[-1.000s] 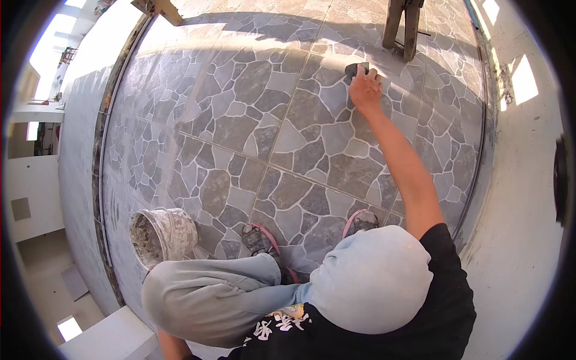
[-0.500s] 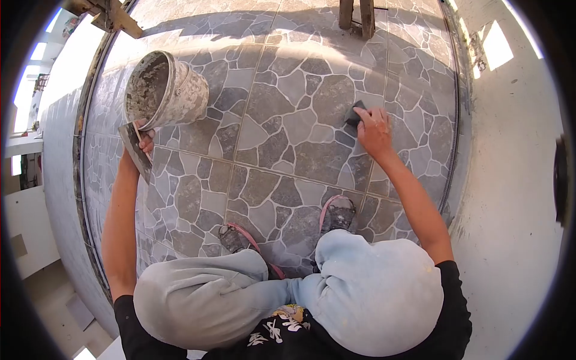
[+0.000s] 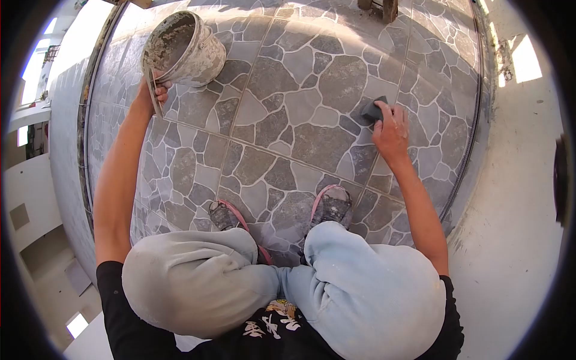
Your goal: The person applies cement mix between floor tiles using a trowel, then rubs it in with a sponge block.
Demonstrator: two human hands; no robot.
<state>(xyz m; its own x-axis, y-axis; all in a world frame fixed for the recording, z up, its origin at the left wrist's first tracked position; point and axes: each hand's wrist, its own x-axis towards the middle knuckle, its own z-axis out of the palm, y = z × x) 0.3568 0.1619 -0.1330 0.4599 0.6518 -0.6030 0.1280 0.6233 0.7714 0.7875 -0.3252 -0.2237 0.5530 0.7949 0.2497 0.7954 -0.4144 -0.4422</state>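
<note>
My left hand (image 3: 157, 95) is closed round the handle of a flat trowel (image 3: 153, 93), whose blade is seen nearly edge-on against the bucket's near rim. The bucket (image 3: 207, 60) is smeared with dried grout, tilts toward the left and has wet grey stuff inside. On the right, my right hand (image 3: 393, 131) grips a dark grey sponge block (image 3: 372, 110), which rests on the stone-patterned floor tiles (image 3: 303, 141). Pale joint lines run between the tile shapes.
My two shoes (image 3: 331, 205) stand on the tiles, below my bent knees. Wooden legs (image 3: 384, 8) are at the top edge. A pale wall (image 3: 510, 168) runs along the right, and another ledge (image 3: 66, 144) along the left.
The trowel has turned from showing its flat face to nearly edge-on, with my left hand farther up at the bucket. The bucket and floor appear shifted as the view moved.
</note>
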